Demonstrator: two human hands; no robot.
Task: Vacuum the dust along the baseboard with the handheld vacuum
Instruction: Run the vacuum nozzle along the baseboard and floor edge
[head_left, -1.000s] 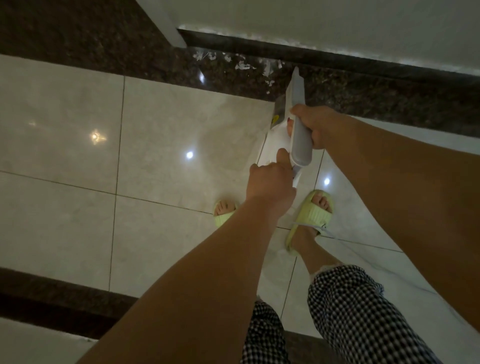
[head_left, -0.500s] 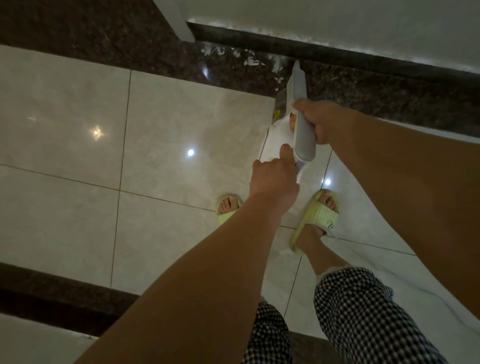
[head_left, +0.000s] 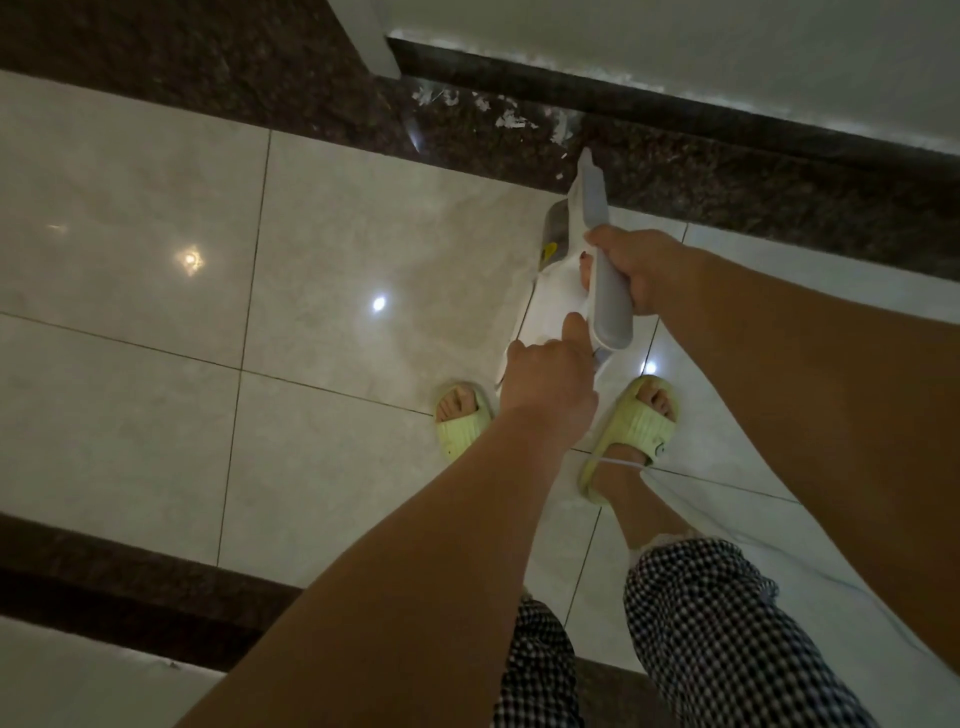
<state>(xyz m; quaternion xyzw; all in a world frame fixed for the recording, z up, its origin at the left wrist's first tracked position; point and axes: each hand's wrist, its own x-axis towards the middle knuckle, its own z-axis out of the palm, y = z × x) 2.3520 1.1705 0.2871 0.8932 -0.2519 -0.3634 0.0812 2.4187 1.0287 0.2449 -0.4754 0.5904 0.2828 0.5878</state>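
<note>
Dim, wide-angle view bowed at the edges; ceiling lights glare off the glossy floor tiles (head_left: 156, 322).

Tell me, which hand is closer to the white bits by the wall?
Right. The right hand grips the vacuum handle, just behind the nozzle aimed at the white bits. The left hand holds the vacuum's rear end, farther back.

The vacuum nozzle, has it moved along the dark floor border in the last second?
Cannot tell. The nozzle holds the same spot beside the white debris; only the camera shifts.
</note>
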